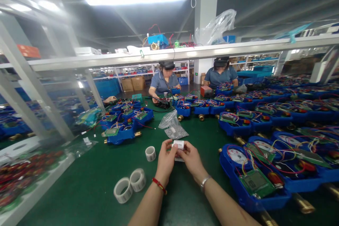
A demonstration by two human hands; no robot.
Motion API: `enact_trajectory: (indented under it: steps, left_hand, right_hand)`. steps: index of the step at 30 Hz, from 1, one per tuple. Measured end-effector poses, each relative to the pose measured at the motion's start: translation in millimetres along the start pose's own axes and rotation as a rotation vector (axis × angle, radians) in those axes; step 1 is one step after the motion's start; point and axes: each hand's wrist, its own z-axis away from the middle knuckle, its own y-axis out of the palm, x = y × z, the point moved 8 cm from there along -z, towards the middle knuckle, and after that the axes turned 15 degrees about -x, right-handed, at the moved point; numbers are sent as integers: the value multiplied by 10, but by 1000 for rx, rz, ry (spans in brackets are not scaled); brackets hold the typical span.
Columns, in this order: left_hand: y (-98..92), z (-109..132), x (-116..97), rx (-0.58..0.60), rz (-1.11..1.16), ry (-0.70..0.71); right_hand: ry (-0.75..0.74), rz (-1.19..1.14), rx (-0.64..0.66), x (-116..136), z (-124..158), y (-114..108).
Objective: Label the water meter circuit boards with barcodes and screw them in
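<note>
A: Where is the small white piece with dark print point(178, 144)?

B: Up between the two hands, over the middle of the bench's dark green top point(92, 187). The left hand point(166, 155) has it from one side, the right hand point(192, 157) from the other.

A: How firm is the grip?

B: Both are closed down to a fingertip pinch, thumbs nearly meeting on the near side and forefingers curled beside it. A pinch like that probably suits something so small, and it leaves the printed face turned to the wearer's eyes. How hard they press, I cannot tell. A pale edge shows below the fingers too; whether it is held or lying there, I cannot make out.

A: And the white paper label roll standing near the left hand point(150, 153)?

B: It sits just beside that hand, perhaps for easy reach. Two more white label rolls point(129, 185) stand side by side nearer the wearer, resting on their rims, which likely stops them rolling off.

A: What about the clear plastic bag of small grey parts point(176, 132)?

B: It lies slumped beyond the hands, so its contents seem contained.

A: And the blue plastic meter housings with brass fittings point(254, 180)?

B: They stand in rows on the right, open side up, presumably so the wiring stays accessible.
</note>
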Motion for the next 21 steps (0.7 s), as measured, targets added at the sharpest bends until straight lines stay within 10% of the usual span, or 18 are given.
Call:
enact_trajectory:
  steps: [21]
  left_hand:
    - [-3,11,-76,-6,103,-28]
  right_hand:
    - [36,-9,-66,12,-21,-75]
